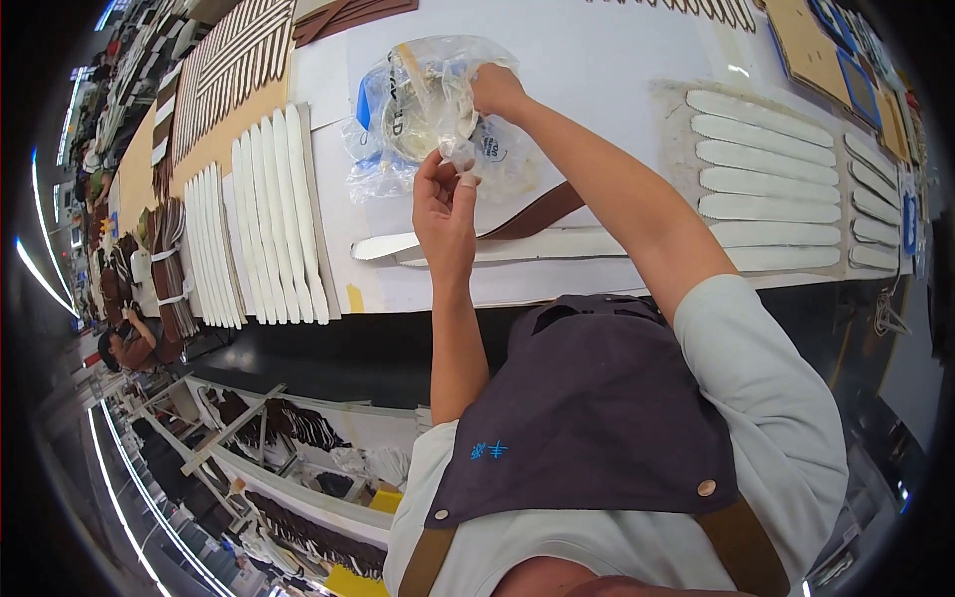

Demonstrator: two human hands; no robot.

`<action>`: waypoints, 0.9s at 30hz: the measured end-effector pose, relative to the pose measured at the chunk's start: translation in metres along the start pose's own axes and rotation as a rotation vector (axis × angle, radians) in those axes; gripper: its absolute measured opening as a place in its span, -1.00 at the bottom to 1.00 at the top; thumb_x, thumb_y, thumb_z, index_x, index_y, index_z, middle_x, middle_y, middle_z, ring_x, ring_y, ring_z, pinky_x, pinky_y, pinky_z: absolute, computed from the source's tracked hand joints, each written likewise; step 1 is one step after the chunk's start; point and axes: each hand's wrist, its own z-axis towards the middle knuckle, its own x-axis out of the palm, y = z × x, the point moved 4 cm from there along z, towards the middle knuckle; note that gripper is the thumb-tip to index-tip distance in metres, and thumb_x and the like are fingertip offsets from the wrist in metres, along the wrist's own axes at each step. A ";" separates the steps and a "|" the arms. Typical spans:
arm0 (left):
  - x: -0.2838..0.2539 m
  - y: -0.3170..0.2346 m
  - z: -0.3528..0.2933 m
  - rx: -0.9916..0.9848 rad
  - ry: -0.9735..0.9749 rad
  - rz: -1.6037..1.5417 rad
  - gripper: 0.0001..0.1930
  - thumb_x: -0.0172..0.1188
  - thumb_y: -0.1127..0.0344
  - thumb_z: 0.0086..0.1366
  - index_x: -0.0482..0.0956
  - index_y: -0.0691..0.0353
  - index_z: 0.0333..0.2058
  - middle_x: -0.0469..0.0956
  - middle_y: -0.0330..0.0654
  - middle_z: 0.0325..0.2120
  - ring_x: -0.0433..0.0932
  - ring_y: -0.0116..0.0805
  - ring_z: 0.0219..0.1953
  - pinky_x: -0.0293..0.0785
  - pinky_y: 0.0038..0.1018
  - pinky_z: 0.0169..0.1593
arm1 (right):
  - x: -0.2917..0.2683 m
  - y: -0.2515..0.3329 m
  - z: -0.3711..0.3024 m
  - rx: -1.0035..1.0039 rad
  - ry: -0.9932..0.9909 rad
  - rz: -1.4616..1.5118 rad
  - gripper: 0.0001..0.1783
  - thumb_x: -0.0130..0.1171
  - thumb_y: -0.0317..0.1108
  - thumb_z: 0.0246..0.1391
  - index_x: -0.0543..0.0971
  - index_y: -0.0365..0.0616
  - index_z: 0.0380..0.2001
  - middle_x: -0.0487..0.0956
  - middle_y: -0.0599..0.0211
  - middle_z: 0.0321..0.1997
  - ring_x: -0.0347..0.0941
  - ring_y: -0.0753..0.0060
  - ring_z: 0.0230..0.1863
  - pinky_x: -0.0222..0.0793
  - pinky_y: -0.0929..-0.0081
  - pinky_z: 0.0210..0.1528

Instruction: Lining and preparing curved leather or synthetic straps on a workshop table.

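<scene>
A round tub wrapped in a clear plastic bag (438, 95) stands on the white table in front of me, with pale residue inside it. My left hand (446, 204) pinches a fold of the clear plastic at the tub's near side. At the far right of the tub, my right hand (497, 92) is closed with its fingers curled against the bag; what they hold is hidden. Below the tub lies a long white strap (557, 245), and a brown strap (537, 211) crosses up from it under my right forearm.
Rows of white straps lie on boards at the left (279, 214) and right (766, 179). More striped strips (239, 55) rest at the back left. Brown boards and blue trays (816, 55) stand at the far right. A shelf rack (288, 448) is behind at the left.
</scene>
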 end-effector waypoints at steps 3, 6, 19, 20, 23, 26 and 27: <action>0.005 -0.003 -0.004 0.016 0.066 0.060 -0.57 0.04 0.49 0.19 0.25 0.32 0.05 0.42 -0.10 -0.15 0.42 -0.44 -0.18 0.34 -0.56 -0.07 | -0.014 0.000 -0.011 -0.072 0.012 -0.054 -0.65 -0.03 -0.20 -0.10 0.55 -0.20 -0.33 0.56 0.08 -0.54 0.53 0.19 -0.47 0.44 0.38 -0.31; 0.010 -0.002 -0.008 0.102 0.091 0.232 -0.56 0.03 0.46 0.20 0.24 0.29 0.07 0.41 -0.08 -0.13 0.42 -0.41 -0.17 0.33 -0.54 -0.05 | -0.034 -0.015 -0.038 -0.045 -0.085 0.277 -0.59 0.01 -0.19 -0.09 0.49 -0.21 -0.18 0.57 0.18 -0.53 0.51 0.37 -0.53 0.44 0.45 -0.39; 0.014 0.119 -0.082 -0.362 0.349 0.464 -0.76 0.04 0.35 0.22 0.45 0.33 -0.17 0.52 -0.20 -0.36 0.45 -0.52 -0.38 0.35 -0.63 -0.25 | -0.183 -0.264 -0.325 0.406 -0.527 0.692 -0.79 -0.02 -0.34 0.09 0.52 -0.20 -0.27 0.50 0.36 -0.54 0.30 0.70 -0.62 0.29 0.71 -0.58; 0.028 0.132 -0.095 -0.387 0.455 0.524 -0.73 0.04 0.31 0.22 0.44 0.34 -0.15 0.53 -0.18 -0.34 0.46 -0.51 -0.35 0.34 -0.62 -0.25 | -0.201 -0.294 -0.352 0.441 -0.640 0.725 -0.79 0.01 -0.31 0.08 0.53 -0.20 -0.30 0.50 0.37 -0.54 0.29 0.71 -0.63 0.29 0.72 -0.58; 0.082 0.156 -0.124 -0.512 0.653 0.538 -0.66 0.06 0.25 0.20 0.43 0.35 -0.11 0.53 -0.16 -0.29 0.49 -0.44 -0.29 0.35 -0.56 -0.21 | -0.258 -0.366 -0.418 0.628 -0.902 0.684 -0.73 0.06 -0.20 0.06 0.51 -0.22 -0.40 0.49 0.39 -0.55 0.30 0.71 -0.62 0.30 0.71 -0.57; 0.124 0.176 -0.158 -0.536 0.724 0.520 -0.63 0.08 0.25 0.19 0.42 0.36 -0.08 0.54 -0.15 -0.30 0.49 -0.43 -0.29 0.37 -0.55 -0.19 | -0.304 -0.430 -0.463 0.685 -1.042 0.660 -0.80 0.04 -0.31 0.06 0.49 -0.21 -0.30 0.51 0.39 -0.47 0.36 0.66 -0.55 0.36 0.68 -0.50; 0.135 0.183 -0.170 -0.535 0.724 0.515 -0.62 0.09 0.25 0.18 0.42 0.34 -0.07 0.54 -0.14 -0.32 0.49 -0.44 -0.31 0.38 -0.55 -0.17 | -0.319 -0.452 -0.474 0.685 -1.053 0.659 -0.80 0.04 -0.31 0.06 0.49 -0.21 -0.30 0.51 0.39 -0.47 0.36 0.66 -0.55 0.36 0.68 -0.50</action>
